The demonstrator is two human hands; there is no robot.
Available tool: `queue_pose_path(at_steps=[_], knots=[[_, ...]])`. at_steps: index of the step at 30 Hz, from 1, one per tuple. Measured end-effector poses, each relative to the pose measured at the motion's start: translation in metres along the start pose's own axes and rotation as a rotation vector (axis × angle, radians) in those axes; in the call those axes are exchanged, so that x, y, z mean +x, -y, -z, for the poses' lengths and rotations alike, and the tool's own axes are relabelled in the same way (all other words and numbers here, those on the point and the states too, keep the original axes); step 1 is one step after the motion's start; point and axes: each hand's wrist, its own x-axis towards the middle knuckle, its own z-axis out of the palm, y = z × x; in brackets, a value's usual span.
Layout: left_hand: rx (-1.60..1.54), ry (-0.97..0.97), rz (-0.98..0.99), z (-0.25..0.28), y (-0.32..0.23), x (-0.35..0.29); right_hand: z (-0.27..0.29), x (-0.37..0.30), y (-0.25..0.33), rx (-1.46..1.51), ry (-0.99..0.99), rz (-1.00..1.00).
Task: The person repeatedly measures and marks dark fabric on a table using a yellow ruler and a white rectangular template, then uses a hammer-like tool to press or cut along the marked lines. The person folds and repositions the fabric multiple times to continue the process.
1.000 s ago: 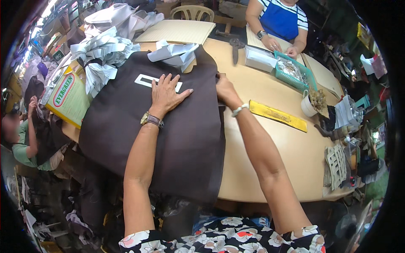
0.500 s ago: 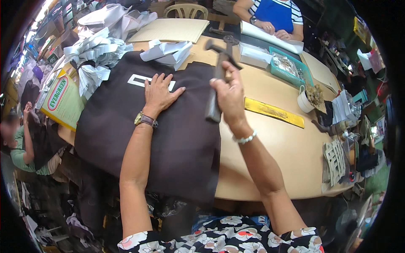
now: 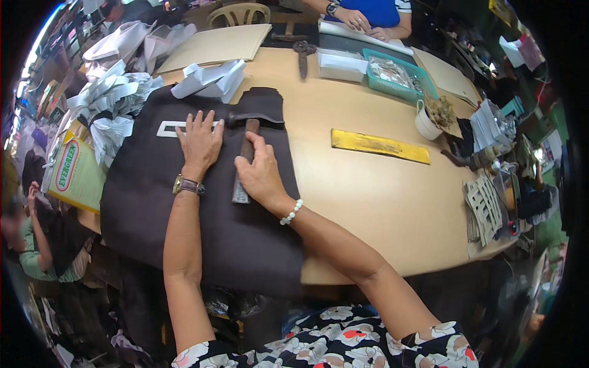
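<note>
A large dark brown sheet (image 3: 233, 239) lies spread over the near left part of a round wooden table (image 3: 380, 202). My left hand (image 3: 199, 144) presses flat on the sheet, fingers spread, its fingertips touching a white rectangular frame template (image 3: 167, 129). My right hand (image 3: 261, 175) grips the handle of a hammer (image 3: 240, 190) that lies on the sheet just right of my left hand. The dark hammer head points away from me, near the sheet's far edge.
A yellow ruler (image 3: 380, 146) lies right of the sheet. Beyond it are a white cup (image 3: 426, 126), a teal tray (image 3: 399, 73) and scissors (image 3: 302, 52). White paper scraps (image 3: 110, 104) pile up at the left. Another person's hands (image 3: 362, 15) work at the far side.
My right hand left the sheet's edge, took up the hammer and brought it down onto the sheet beside my left hand. My left hand stayed flat on the sheet.
</note>
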Motion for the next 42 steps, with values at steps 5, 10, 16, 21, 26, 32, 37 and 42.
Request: queue_pose_path(at_steps=[5, 10, 16, 21, 26, 32, 37, 42], knots=[[0.069, 0.021, -0.043, -0.009, -0.004, 0.01, 0.011, -0.015, -0.001, -0.059, 0.071, 0.1], [-0.005, 0.014, -0.151, -0.028, 0.026, 0.02, 0.07, -0.131, 0.002, -0.55, 0.36, 0.455], [0.393, -0.06, -0.511, -0.072, 0.106, 0.044, 0.208, -0.257, -0.038, -0.764, -0.064, 0.434], [0.604, -0.058, -0.621, -0.081, 0.132, 0.059, 0.322, -0.341, -0.061, -1.08, -0.584, -0.052], [0.376, -0.052, -0.193, -0.033, 0.06, 0.048, 0.39, -0.366, -0.131, -1.496, -0.448, -0.456], [0.151, -0.153, -0.409, 0.055, -0.069, -0.036, 0.416, -0.319, -0.177, -1.58, -0.171, -0.685], [-0.248, 0.128, -0.382, 0.053, -0.125, -0.07, 0.418, -0.31, -0.191, -1.623, -0.019, -0.69], [-0.151, 0.128, -0.488, 0.064, -0.17, -0.071, 0.419, -0.313, -0.2, -1.633, 0.026, -0.664]])
